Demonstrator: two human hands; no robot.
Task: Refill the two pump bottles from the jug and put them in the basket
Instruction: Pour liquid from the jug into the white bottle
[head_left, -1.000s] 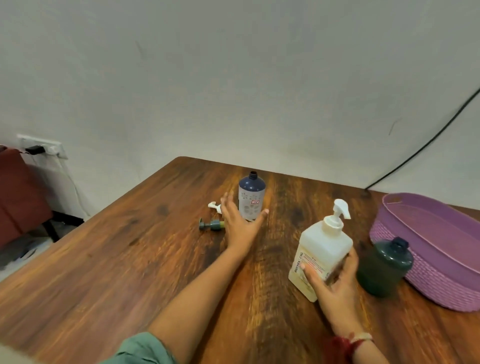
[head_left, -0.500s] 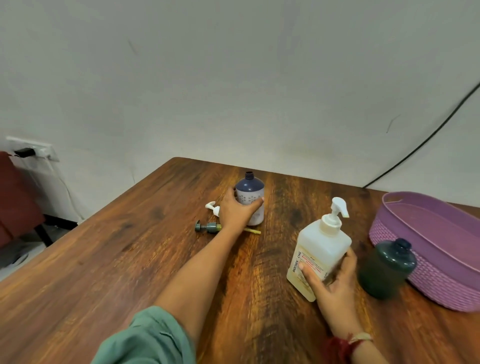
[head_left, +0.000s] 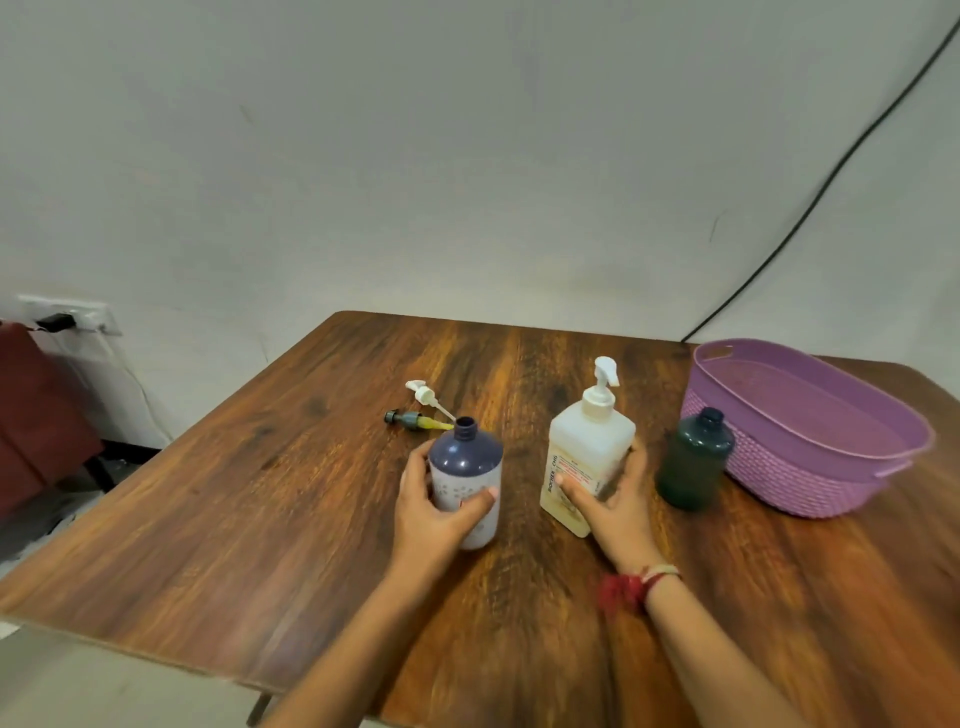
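Newbie: head view only, so what's each hand up to?

Regular: left hand (head_left: 436, 512) is wrapped round the blue bottle (head_left: 467, 467), thumb across the label and fingers curled round the far side. Right hand (head_left: 613, 506) grips the jug (head_left: 587, 457) low down, thumb on the front label and fingers round its right side.

Newbie: and how do the two sit to each other?

Regular: that's what matters here, imo. Both stand upright, with the bottle just left of the jug and a clear gap of table (head_left: 260, 519) between them. The bottle's neck is open and sits lower than the jug's top. So the jug would have to tip left, toward that neck. It has its pump head on though, so I'd guess that gets dealt with first.

Newbie: other bottle?

Regular: green bottle (head_left: 696, 457), also uncapped, is just right of the jug and close in front of the basket (head_left: 810, 467). Can't tell if they touch. Two loose pumps (head_left: 423, 392) lie beyond the blue bottle. Nothing's in the basket yet.
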